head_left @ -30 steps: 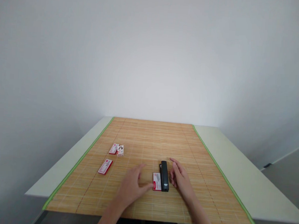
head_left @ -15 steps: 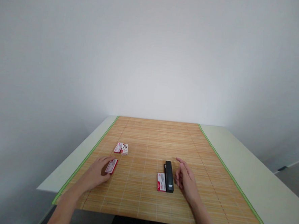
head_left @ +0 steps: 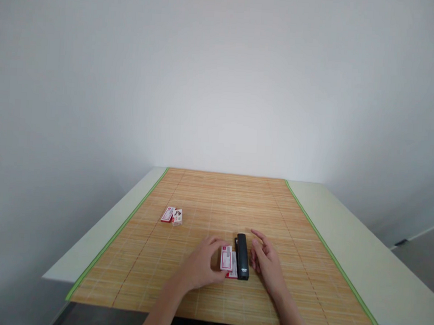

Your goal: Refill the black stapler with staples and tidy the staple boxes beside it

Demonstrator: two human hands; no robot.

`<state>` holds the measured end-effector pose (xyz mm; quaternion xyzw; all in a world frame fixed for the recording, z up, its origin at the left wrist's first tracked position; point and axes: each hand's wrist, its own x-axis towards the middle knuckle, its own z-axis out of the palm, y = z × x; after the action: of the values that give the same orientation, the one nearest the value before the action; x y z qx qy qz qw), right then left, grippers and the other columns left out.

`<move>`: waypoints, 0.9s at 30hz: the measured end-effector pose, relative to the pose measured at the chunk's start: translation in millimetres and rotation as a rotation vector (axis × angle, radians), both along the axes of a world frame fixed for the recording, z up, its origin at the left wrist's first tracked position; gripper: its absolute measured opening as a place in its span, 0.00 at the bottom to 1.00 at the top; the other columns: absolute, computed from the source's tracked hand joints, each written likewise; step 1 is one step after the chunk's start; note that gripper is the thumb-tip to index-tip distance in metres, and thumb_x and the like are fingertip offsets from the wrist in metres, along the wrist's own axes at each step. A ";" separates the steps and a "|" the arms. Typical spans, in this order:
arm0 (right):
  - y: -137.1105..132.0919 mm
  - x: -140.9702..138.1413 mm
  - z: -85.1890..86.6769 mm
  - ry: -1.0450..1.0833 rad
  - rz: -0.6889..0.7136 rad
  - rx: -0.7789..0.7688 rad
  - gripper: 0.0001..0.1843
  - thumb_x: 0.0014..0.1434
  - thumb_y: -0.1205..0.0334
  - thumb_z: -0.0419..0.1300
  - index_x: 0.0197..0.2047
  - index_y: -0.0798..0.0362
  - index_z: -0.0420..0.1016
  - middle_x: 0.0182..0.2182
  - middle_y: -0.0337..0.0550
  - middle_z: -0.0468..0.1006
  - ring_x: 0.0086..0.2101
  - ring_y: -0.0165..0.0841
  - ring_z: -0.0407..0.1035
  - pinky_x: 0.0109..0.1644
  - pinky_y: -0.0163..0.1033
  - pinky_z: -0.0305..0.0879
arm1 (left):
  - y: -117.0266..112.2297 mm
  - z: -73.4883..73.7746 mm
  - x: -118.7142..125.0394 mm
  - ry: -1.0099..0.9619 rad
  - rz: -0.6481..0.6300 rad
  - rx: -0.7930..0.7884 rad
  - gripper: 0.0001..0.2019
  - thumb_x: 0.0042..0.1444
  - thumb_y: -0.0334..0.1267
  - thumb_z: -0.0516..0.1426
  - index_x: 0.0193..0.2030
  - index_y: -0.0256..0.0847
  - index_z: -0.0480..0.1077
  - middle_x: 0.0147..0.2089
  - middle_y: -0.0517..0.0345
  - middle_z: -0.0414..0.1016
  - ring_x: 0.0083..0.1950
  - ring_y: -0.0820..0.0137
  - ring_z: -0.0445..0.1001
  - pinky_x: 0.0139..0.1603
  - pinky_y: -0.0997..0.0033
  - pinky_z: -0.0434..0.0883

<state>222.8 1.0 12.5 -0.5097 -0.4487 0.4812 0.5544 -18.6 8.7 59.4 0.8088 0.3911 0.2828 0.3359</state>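
Observation:
My left hand (head_left: 206,264) grips a small red-and-white staple box (head_left: 226,257) by its ends, between thumb and fingers. Beneath and partly behind it, a second staple box (head_left: 234,267) lies flat, mostly covered; whether the two touch, I cannot tell. A black stapler (head_left: 242,256) lies lengthwise against the right side of that lower box. Just right of the stapler rests my right hand (head_left: 267,264), holding nothing, its index finger stretched out and the other fingers loosely bent.
Farther back on the left, a red-and-white box (head_left: 168,214) lies beside a small white box (head_left: 177,217) with a dark picture. A bamboo mat (head_left: 215,196) with green edges covers the middle of the white table (head_left: 344,239). A wall rises behind.
My left hand has carried the staple box from the left side of the mat rightward to the box beside the stapler. My right hand has stayed by the stapler.

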 end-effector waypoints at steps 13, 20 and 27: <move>-1.6 -3.2 -0.2 -0.100 0.117 -0.003 0.38 0.62 0.35 0.61 0.68 0.48 0.66 0.22 0.32 0.67 0.18 0.29 0.61 0.20 0.34 0.60 | -4.4 -14.6 20.4 0.020 0.016 -0.003 0.35 0.43 0.42 0.73 0.60 0.52 0.72 0.58 0.53 0.76 0.60 0.52 0.70 0.63 0.51 0.66; -0.6 -0.1 -4.9 -0.098 0.144 -0.014 0.38 0.64 0.36 0.60 0.69 0.47 0.63 0.22 0.32 0.68 0.18 0.30 0.63 0.21 0.35 0.63 | -4.2 -21.8 25.7 -0.004 0.052 0.039 0.35 0.40 0.40 0.74 0.58 0.52 0.73 0.55 0.53 0.77 0.57 0.53 0.71 0.61 0.52 0.67; 0.1 0.4 -5.2 -0.075 0.105 -0.020 0.40 0.62 0.36 0.62 0.70 0.48 0.62 0.21 0.32 0.70 0.18 0.30 0.62 0.20 0.34 0.60 | -8.3 -23.9 29.2 -0.009 0.022 0.030 0.43 0.38 0.46 0.76 0.64 0.53 0.69 0.60 0.53 0.74 0.61 0.53 0.70 0.64 0.51 0.68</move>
<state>223.2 1.2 7.3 -0.5087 -0.4903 0.4948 0.5060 10.6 0.5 35.5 0.8082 0.3940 0.2959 0.3225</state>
